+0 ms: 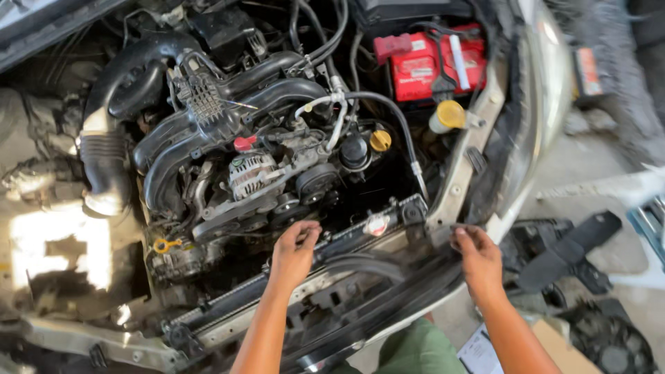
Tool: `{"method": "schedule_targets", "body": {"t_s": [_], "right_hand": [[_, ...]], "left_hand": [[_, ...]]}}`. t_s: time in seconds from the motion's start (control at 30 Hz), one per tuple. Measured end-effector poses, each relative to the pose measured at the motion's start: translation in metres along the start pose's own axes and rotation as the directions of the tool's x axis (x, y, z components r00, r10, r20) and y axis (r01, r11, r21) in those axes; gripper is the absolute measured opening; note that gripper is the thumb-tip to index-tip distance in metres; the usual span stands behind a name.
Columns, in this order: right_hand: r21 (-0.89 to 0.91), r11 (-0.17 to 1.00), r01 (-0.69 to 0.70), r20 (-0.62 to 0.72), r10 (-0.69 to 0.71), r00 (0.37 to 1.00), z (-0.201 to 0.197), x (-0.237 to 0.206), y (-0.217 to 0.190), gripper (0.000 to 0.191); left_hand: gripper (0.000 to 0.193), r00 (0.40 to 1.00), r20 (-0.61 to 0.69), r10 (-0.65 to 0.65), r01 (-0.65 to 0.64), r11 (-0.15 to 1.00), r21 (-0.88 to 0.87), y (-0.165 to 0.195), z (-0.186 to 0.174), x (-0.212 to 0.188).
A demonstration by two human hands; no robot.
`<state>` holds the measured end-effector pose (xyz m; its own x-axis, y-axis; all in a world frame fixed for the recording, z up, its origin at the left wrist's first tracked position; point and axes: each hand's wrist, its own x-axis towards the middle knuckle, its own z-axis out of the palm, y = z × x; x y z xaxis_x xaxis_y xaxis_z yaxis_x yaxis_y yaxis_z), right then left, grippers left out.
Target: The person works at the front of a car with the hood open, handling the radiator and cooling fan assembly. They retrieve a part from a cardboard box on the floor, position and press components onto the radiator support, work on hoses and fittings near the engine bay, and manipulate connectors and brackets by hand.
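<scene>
I look down into a car's open engine bay. My left hand (294, 251) rests with curled fingers on the top edge of the radiator (346, 239), just left of its round cap (376, 224). My right hand (476, 255) grips the front body edge near the corner of the radiator support (450, 201). Neither hand holds a tool. Behind the left hand sit the alternator (251, 173) and the belt pulleys (315, 183). The black intake manifold (228, 104) fills the middle of the bay.
A red battery (429, 62) sits at the back right, with a yellow-capped reservoir (449, 115) and a yellow oil filler cap (380, 140) nearby. A yellow dipstick ring (165, 245) is at the left. Black plastic parts (568, 253) and cardboard (561, 350) lie on the concrete floor, right.
</scene>
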<state>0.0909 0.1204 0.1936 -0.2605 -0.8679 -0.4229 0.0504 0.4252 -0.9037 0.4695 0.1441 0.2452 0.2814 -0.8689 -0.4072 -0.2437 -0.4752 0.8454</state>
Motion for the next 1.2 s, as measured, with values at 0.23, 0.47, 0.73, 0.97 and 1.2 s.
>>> {"method": "schedule_targets", "body": {"t_s": [0.23,0.47,0.73,0.97,1.2], "right_hand": [[-0.055,0.998,0.025,0.162,-0.015,0.987,0.017,0.17,-0.043,0.029],[-0.243,0.943,0.23,0.465,-0.095,0.88,0.08,0.211,-0.067,0.031],[-0.642,0.753,0.145,0.314,0.086,0.945,0.167,0.302,-0.047,0.024],[-0.329,0.893,-0.307,0.354,0.418,0.837,0.189,0.318,-0.033,0.034],[-0.538,0.835,-0.112,0.431,0.387,0.815,0.207,0.324,-0.032,0.038]], "left_hand": [[0.033,0.96,0.273,-0.059,0.057,0.998,0.015,0.027,0.157,0.132],[0.029,0.972,0.0,-0.235,0.225,0.928,0.297,0.013,0.269,0.226],[0.015,0.716,0.046,-0.696,0.469,0.433,-0.77,0.006,0.316,0.282],[0.024,0.716,0.344,-0.608,0.25,-0.237,-0.939,0.018,0.301,0.28],[0.032,0.598,0.357,-0.717,0.333,-0.183,-0.925,-0.006,0.301,0.291]]}}
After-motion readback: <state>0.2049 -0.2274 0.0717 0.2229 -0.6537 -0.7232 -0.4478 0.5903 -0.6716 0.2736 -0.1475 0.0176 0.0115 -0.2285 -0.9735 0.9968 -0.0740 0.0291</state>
